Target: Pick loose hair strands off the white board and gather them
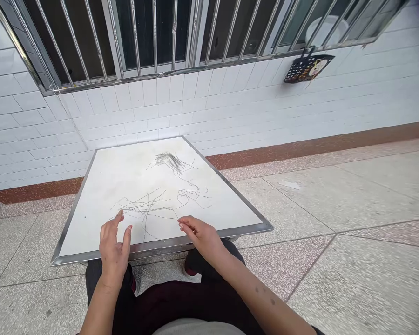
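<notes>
Low over white table (101, 186), left hand (114, 245) fingers apart, right hand (199, 236) fingers together beside loose strands (147, 207)

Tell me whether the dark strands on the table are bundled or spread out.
Mostly spread: loose strands lie scattered singly across the white table, with one small tuft gathered at the far side.

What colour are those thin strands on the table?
Dark grey to black strands; the head view shows them.
</notes>
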`<state>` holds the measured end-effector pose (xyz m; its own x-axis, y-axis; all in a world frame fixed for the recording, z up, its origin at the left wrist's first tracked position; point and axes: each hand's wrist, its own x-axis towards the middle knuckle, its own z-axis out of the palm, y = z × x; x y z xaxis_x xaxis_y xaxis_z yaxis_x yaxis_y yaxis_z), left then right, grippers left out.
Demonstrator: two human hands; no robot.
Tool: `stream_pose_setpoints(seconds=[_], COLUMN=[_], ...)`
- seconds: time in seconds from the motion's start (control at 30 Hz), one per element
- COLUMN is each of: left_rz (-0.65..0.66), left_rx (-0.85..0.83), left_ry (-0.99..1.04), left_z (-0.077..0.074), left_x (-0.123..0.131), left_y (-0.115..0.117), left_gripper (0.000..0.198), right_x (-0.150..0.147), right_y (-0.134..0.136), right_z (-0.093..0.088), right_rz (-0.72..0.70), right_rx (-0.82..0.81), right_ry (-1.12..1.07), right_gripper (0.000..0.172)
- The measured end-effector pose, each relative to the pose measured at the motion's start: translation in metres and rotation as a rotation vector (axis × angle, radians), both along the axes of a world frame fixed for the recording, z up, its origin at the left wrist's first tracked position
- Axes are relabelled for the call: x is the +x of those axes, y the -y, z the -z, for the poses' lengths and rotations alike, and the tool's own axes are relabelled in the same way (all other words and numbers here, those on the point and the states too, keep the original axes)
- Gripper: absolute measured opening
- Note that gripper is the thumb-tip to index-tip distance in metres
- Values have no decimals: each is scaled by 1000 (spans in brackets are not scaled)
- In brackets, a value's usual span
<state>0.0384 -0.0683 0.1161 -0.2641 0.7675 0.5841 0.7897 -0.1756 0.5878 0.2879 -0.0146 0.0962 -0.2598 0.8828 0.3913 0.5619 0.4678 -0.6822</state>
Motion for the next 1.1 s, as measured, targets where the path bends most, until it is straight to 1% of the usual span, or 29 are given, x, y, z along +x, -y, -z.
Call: stream_pose_setpoints(seconds=[0.07, 0.13, 0.23, 0.37, 0.5, 0.6, 0.7, 0.83, 0.9, 1.1], left_rz=[31, 111, 205, 246, 307, 327, 354, 386, 377, 267], left_rx=[42, 42, 51, 9, -58, -79, -103, -100, -60, 165], left_ry=[-87, -155, -196, -149, -79, -25, 36, 76, 17, -320], left_z=[-7, -11, -14, -14, -19, -24, -28, -29, -28, -28], left_x=[5, 11, 20, 22, 22, 26, 32, 39, 40, 44], left_y=[0, 0, 0, 5, 16, 25, 33, 39, 40, 47], left_gripper=[44, 43, 43, 42, 42, 39, 38, 40, 43, 52], right_x=[-4, -8, -13, -13, -10, -10, -15, -27, -31, -31], right_y=[2, 7, 18, 30, 37, 42, 46, 47, 48, 56], right_z=[-3, -5, -6, -7, -11, -18, -26, -32, -34, -36], right_rz=[-55, -105, -174, -232, -213, -217, -235, -239, -261, -288], right_rx=[30, 63, 98, 72, 61, 66, 83, 139, 154, 95], right_ry=[62, 105, 116, 109, 118, 146, 121, 49, 41, 58], right_gripper=[19, 20, 21, 20, 21, 26, 28, 24, 24, 26])
